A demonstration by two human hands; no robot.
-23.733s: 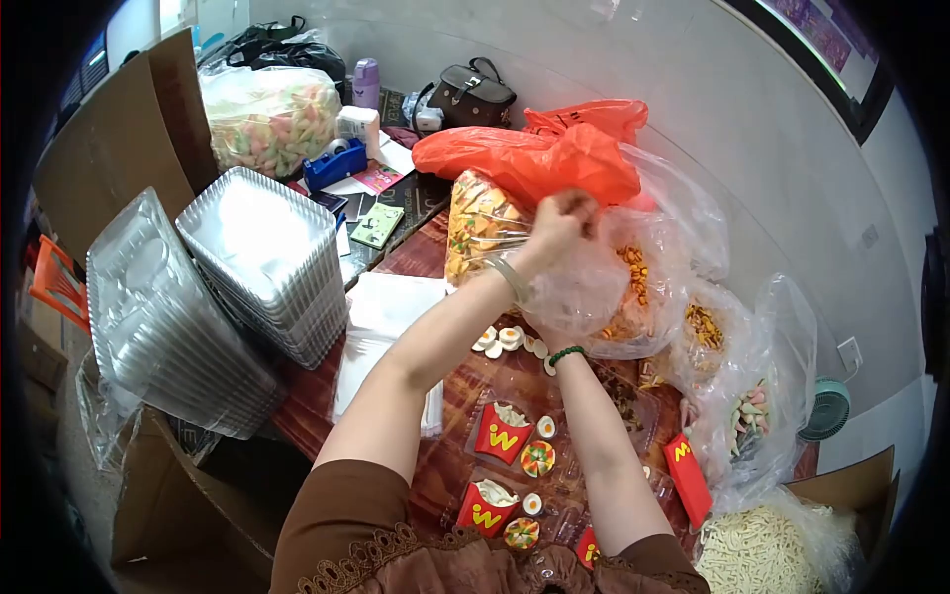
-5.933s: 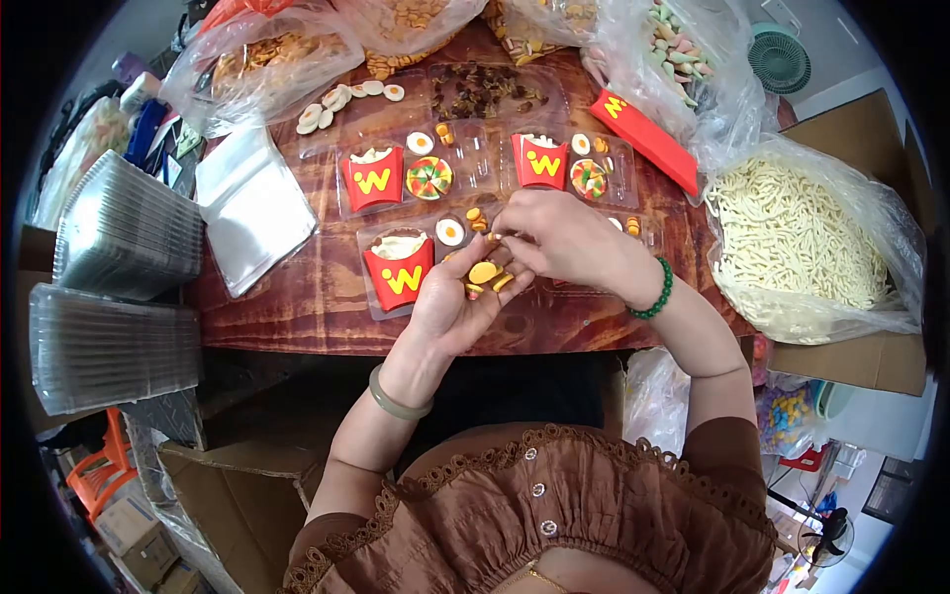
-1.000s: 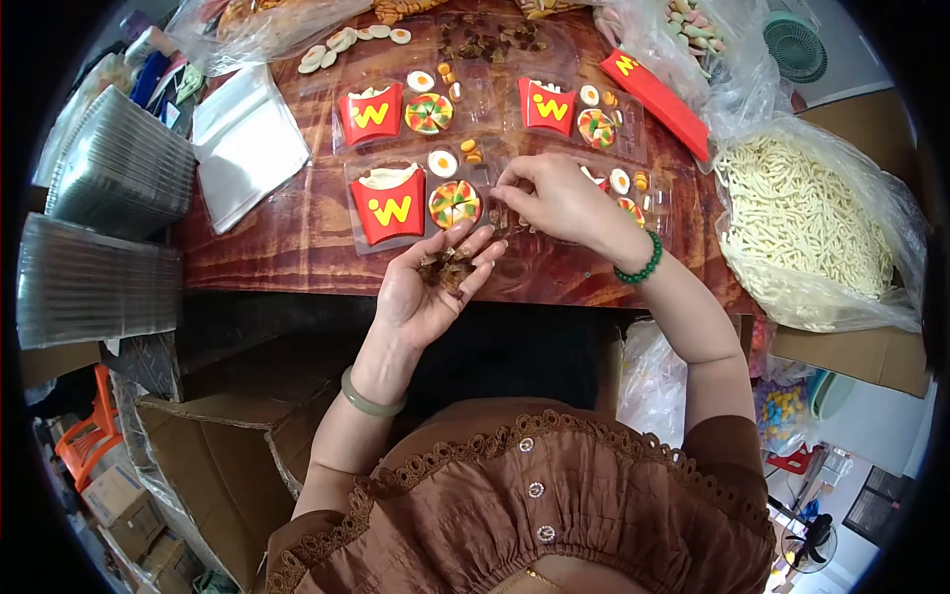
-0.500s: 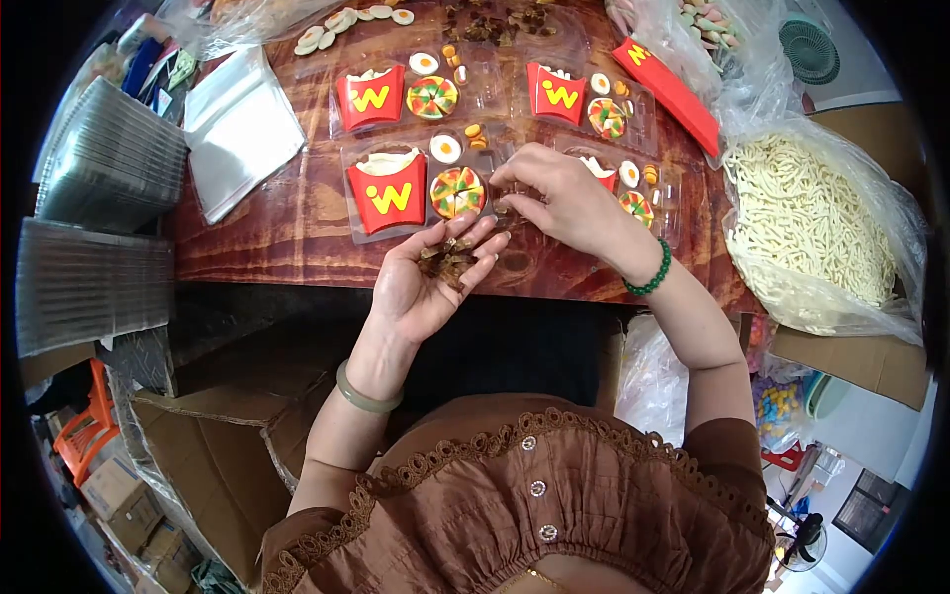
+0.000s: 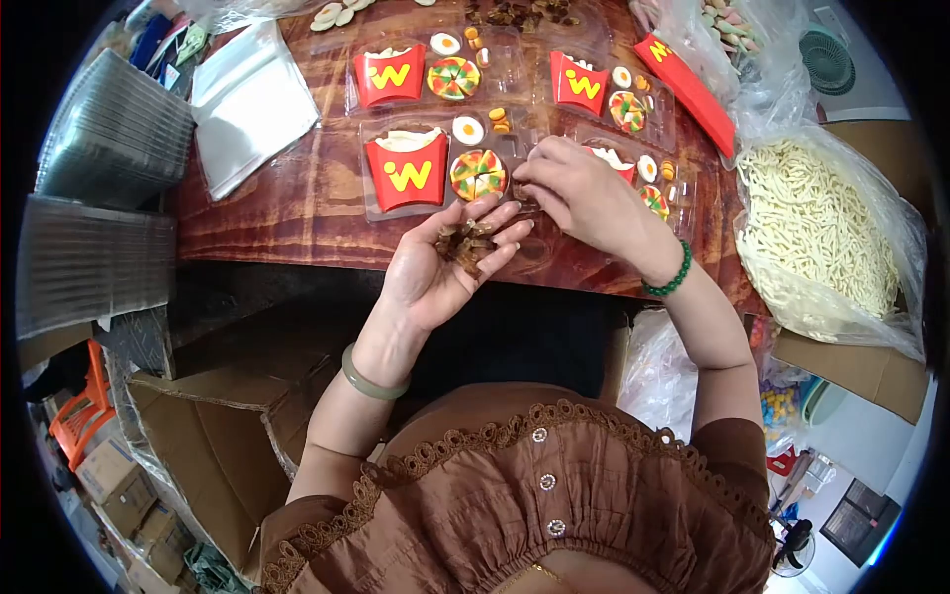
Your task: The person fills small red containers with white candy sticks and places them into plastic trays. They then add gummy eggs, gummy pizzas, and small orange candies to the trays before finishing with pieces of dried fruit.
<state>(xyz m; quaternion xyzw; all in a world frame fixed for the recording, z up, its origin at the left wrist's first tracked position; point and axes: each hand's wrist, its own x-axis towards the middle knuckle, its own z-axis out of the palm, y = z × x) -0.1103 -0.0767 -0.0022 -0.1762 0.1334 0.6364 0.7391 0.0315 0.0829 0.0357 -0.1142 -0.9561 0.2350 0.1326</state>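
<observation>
My left hand (image 5: 435, 262) is palm up near the table's front edge, cupping a small heap of translucent brown pieces (image 5: 463, 247). Fingers pinched, my right hand (image 5: 594, 203) is over the right side of the nearest clear plastic tray (image 5: 374, 208); a small brown piece seems to be at its fingertips, partly hidden. That tray holds a red fries box (image 5: 407, 170) with a yellow mark, a miniature pizza (image 5: 478, 175), a fried egg (image 5: 468, 130) and little burgers (image 5: 498, 121). Another filled tray (image 5: 683, 213) lies partly behind my right hand.
Farther back are two more filled trays with fries boxes (image 5: 389, 77) (image 5: 580, 84) and loose brown pieces (image 5: 520, 14). Stacked clear trays (image 5: 114, 129) and plastic sleeves (image 5: 252, 109) stand left. Right are flat red boxes (image 5: 688, 94) and a bag of cream-coloured strands (image 5: 821, 233).
The view has shifted, so the table's things appear farther right and higher. My left hand still cups the brown pieces; my right hand remains pinched near the same tray's right side.
</observation>
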